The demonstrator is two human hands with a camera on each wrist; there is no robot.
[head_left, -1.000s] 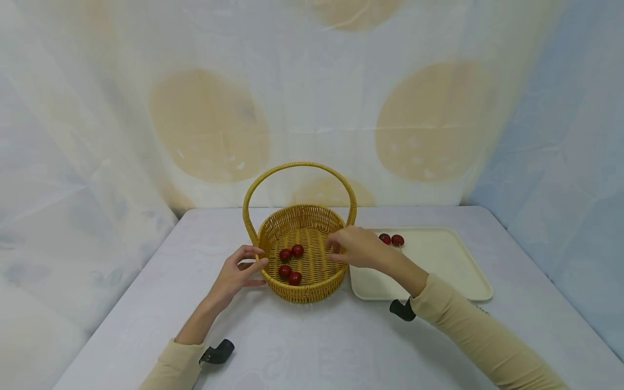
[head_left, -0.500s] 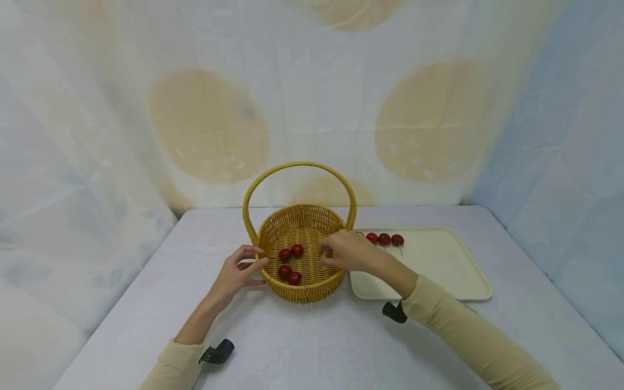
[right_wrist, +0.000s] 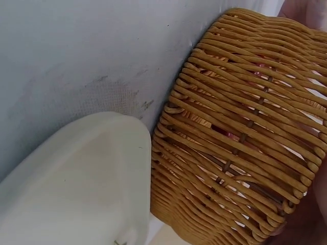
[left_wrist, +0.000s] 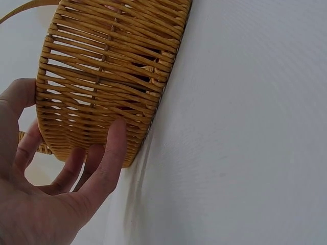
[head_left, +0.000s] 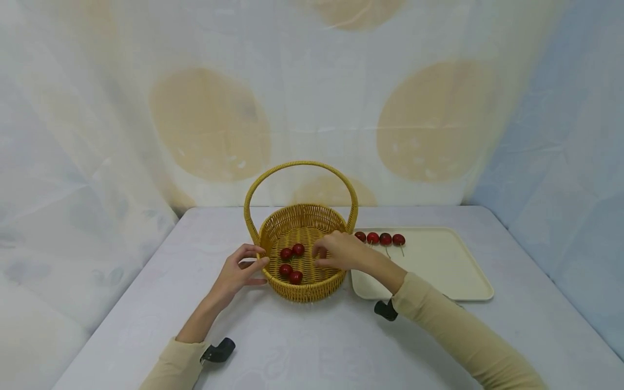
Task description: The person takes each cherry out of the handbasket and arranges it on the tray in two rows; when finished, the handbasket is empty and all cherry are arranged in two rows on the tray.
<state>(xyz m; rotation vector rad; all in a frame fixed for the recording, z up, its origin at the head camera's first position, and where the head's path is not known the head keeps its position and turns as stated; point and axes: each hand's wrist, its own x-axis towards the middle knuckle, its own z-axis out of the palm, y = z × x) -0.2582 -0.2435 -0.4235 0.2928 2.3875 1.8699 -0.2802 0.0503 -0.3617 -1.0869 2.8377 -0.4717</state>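
Note:
A yellow woven basket (head_left: 304, 292) with a tall arched handle stands mid-table, several red cherries (head_left: 298, 249) lying on the left part of its floor. At the basket's left side my left hand (head_left: 235, 275) rests spread fingers on the outer wall and a thumb at the rim, also visible in the left wrist view. Over the basket's right rim reaches my right hand (head_left: 341, 252), its thumb and forefinger apart and nothing seen between them, to the right of the cherries. The right wrist view shows mostly the basket's weave (right_wrist: 245, 127); the fingertips are hidden there.
To the basket's right, a cream tray (head_left: 439, 271) nearly touches it. A row of several stemmed cherries (head_left: 385, 239) lies along its far left edge, partly behind the right hand. White tablecloth (head_left: 292, 346) covers the table; patterned fabric hangs behind.
My right hand has moved left from over the tray's edge further into the basket, uncovering more cherries in the tray row. The left hand and the basket have stayed in place.

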